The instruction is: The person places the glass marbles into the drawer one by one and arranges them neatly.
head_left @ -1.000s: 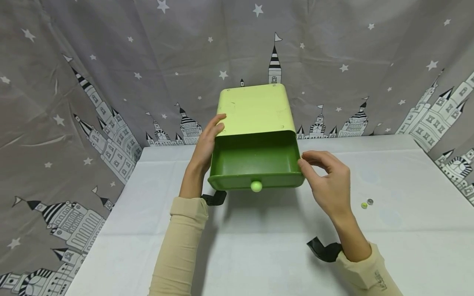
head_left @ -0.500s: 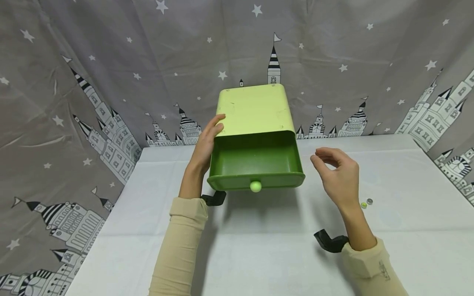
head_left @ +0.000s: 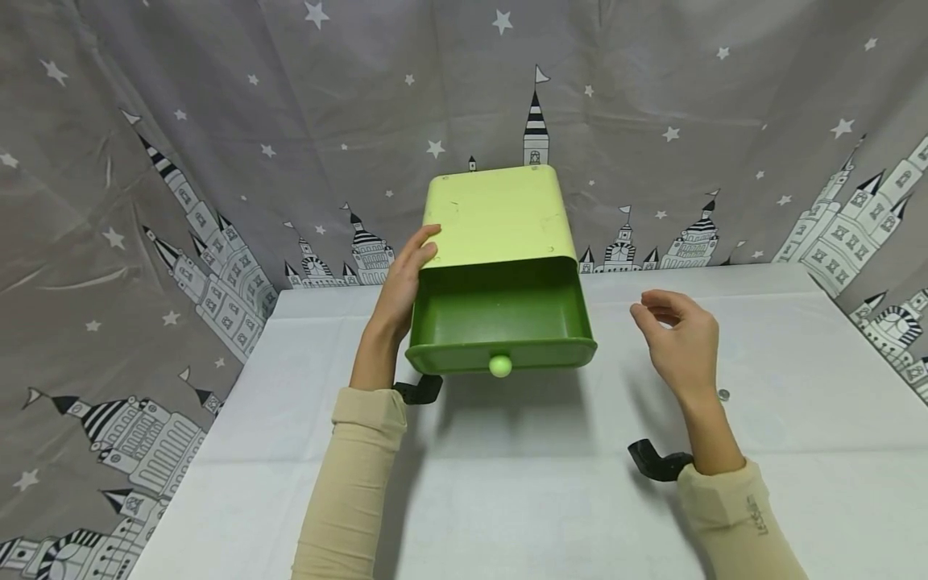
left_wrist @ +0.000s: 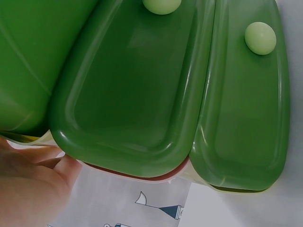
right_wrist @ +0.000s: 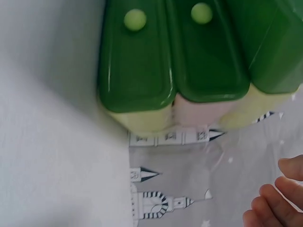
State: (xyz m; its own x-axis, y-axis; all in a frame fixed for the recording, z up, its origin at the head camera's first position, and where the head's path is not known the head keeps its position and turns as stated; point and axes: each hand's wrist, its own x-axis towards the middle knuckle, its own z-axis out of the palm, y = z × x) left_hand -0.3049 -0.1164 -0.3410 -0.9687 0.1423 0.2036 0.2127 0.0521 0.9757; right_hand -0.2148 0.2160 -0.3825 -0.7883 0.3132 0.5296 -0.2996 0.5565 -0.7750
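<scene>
A small drawer cabinet [head_left: 500, 213] with a pale yellow-green top stands on the white table. Its green top drawer [head_left: 500, 354] is pulled out, and its smooth inside shows. In the left wrist view two lower drawers, the middle drawer [left_wrist: 132, 90] and bottom drawer [left_wrist: 241, 113], are pushed in, each with a round light-green knob. My left hand [head_left: 401, 290] rests against the cabinet's left side, fingers lying extended over the upper edge. My right hand [head_left: 681, 342] hovers to the right, apart from the drawer, fingers loosely bent and nothing visible between them.
A small grey round piece [head_left: 723, 395] lies on the white tablecloth [head_left: 507, 499] just right of my right wrist. Behind the table hangs a grey curtain [head_left: 348, 97] printed with stars and castles.
My right hand has let go of the drawer's right front corner and moved rightward. Its wrist now hides the small yellow-green piece. My left hand, cabinet and drawer stay put.
</scene>
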